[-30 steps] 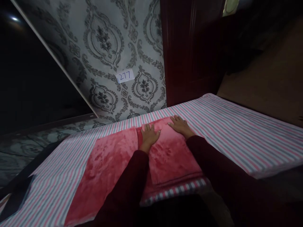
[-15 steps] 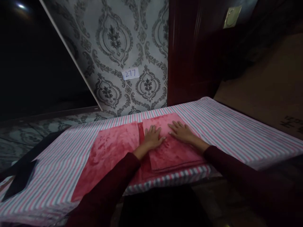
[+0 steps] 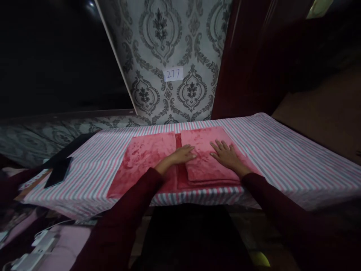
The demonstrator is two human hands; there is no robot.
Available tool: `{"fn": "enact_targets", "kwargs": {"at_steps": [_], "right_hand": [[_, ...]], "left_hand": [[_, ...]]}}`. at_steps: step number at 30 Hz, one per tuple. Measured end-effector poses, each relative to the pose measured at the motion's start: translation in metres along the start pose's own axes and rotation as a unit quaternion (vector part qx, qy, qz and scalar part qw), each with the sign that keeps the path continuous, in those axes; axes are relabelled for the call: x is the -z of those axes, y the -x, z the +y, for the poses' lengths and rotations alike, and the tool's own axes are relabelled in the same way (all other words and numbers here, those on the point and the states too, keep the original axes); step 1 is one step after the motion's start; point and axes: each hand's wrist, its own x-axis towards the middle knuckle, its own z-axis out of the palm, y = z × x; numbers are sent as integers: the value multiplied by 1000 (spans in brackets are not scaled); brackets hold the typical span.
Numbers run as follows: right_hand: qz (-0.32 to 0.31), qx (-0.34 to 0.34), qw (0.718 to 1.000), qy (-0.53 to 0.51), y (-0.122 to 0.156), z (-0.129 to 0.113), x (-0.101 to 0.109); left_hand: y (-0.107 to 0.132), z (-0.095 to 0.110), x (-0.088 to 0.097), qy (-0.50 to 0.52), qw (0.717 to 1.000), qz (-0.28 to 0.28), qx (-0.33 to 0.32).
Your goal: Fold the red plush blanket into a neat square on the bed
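Observation:
A pink plush cloth (image 3: 146, 160) lies on a table covered with a pink, grey and white striped sheet (image 3: 282, 150). Its right part is folded over into a thicker stack (image 3: 205, 143). My left hand (image 3: 183, 154) rests flat on the left edge of that folded stack, fingers stretched out and together. My right hand (image 3: 225, 155) lies flat on the stack's right side with fingers spread. Both arms wear dark maroon sleeves. Neither hand holds anything.
A dark flat object (image 3: 58, 177) lies at the table's left end. A white label reading 277 (image 3: 173, 74) is stuck on the patterned wall behind. A dark red door (image 3: 248, 60) stands at the right. White plugs and cables (image 3: 36, 244) lie low at the left.
My view has shifted so the table appears more level and farther off. Both hands have slid a little toward me over the folded stack, still flat.

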Motion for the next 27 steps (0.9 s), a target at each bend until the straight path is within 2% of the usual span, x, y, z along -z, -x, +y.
{"fn": "enact_targets", "kwargs": {"at_steps": [2,3,5,7,9,11,13,16,19,22,25,27], "right_hand": [[-19,-5,1000,-12,-1,1,5],[-37,-10,999,-23,-2,1,9],[-78,-23,995,-53,-3,-3,20],[-97,-21,991,-85,-2,-15,31],[-86,18,990,-106,6,-36,36],[-74,87,987,-111,19,-63,35],[-71,139,983,-102,35,-88,28],[-60,154,982,-90,50,-107,17],[-56,155,980,-107,51,-102,13],[-76,158,975,-138,44,-92,18],[-81,166,963,-196,35,-96,30],[-62,186,943,-271,28,-110,40]], "left_hand": [[37,-28,14,30,998,62,-3],[59,-44,21,39,995,94,18],[104,-76,36,52,977,180,104],[148,-104,48,42,946,253,200],[183,-122,54,26,918,293,267],[209,-132,52,28,903,300,306],[224,-134,46,44,890,310,332],[233,-131,37,118,854,357,360],[236,-131,32,267,800,389,371],[240,-133,29,403,744,403,349],[249,-133,24,463,705,417,338],[256,-131,20,469,692,421,353]]}}
